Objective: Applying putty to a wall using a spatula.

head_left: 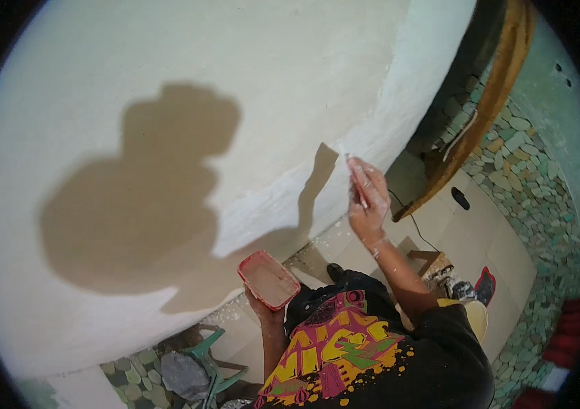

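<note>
In my left hand (262, 312) is a red rectangular tub (243, 271), held at waist height with pale, creamy paste or paint inside. My right hand (370, 208) is raised to the right, its fingers closed round the handle of a slim brush-like tool (361, 191). The tool's tip is at or very near the pale wall (290, 88); contact cannot be made out, and the fingers partly hide the tool. White smears mark that hand and wrist. A whiter coated band (262, 208) runs along the wall's lower part, beside the tool.
A brown wooden frame (501, 88) curves along an opening at right. A dark sandal (460, 198), a thin cable (423, 233) and a paint-spattered wooden stool (436, 266) are on the tiled floor (467, 225). At lower left stands a green plastic chair (211, 354).
</note>
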A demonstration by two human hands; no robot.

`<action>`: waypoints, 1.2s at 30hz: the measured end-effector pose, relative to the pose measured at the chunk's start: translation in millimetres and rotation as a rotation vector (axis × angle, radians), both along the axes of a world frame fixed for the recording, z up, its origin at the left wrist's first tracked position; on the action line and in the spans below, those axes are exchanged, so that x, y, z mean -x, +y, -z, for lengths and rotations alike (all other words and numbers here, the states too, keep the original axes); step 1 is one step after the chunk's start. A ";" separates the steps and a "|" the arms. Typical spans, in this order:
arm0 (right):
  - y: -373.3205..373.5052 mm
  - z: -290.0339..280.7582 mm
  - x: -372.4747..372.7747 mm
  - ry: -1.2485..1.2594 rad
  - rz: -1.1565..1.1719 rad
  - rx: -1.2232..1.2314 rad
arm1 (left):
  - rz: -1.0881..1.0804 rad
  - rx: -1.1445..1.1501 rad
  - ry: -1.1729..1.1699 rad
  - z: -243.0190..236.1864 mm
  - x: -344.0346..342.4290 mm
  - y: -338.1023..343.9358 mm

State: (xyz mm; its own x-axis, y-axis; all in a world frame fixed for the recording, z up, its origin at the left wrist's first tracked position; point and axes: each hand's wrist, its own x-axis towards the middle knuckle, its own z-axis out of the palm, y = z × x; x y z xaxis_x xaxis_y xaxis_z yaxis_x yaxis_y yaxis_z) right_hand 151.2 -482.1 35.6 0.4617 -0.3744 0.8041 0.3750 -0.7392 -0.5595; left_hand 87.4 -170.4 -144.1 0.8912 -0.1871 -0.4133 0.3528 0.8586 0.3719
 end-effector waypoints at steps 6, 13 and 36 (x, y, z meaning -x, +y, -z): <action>-79.1 13.8 -5.7 0.030 0.286 0.376 | 0.092 -0.029 -0.021 7.0 -2.5 22.6; -125.1 50.0 -50.1 0.070 0.209 0.662 | 0.093 -0.069 -0.049 -6.4 -8.6 19.2; -40.0 9.2 -15.1 0.164 -0.308 -0.071 | 0.120 -0.158 0.079 -24.3 0.7 -132.4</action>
